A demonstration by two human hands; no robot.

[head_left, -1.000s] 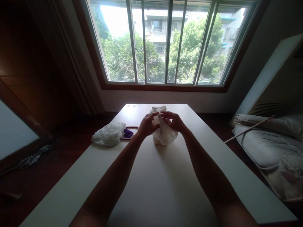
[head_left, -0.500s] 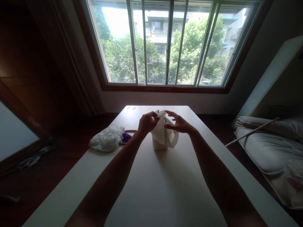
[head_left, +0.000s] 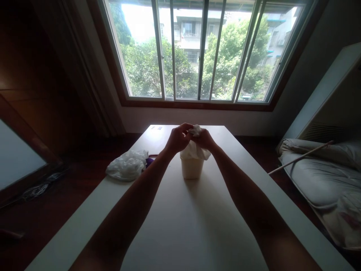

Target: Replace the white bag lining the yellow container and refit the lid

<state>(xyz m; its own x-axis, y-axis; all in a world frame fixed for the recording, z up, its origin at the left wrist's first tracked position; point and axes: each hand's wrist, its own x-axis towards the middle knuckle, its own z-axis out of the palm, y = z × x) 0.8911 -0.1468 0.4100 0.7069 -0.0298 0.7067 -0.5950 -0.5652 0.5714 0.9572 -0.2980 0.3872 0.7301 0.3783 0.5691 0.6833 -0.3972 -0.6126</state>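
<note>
My left hand and right hand, fingers curled nearly closed, grip the bunched top of the thin white plastic bag. Bag below fingers, over cream square-sided bin, near white surface's far edge.

The thin, whitish plastic bag is near the middle of the frame, its top gathered into a crumpled tuft and its lower part draped loosely over the mouth of the bin, hanging lower toward the right. The bin is small, cream-coloured and plain, narrows toward its base, and stands upright just below frame centre.
</note>
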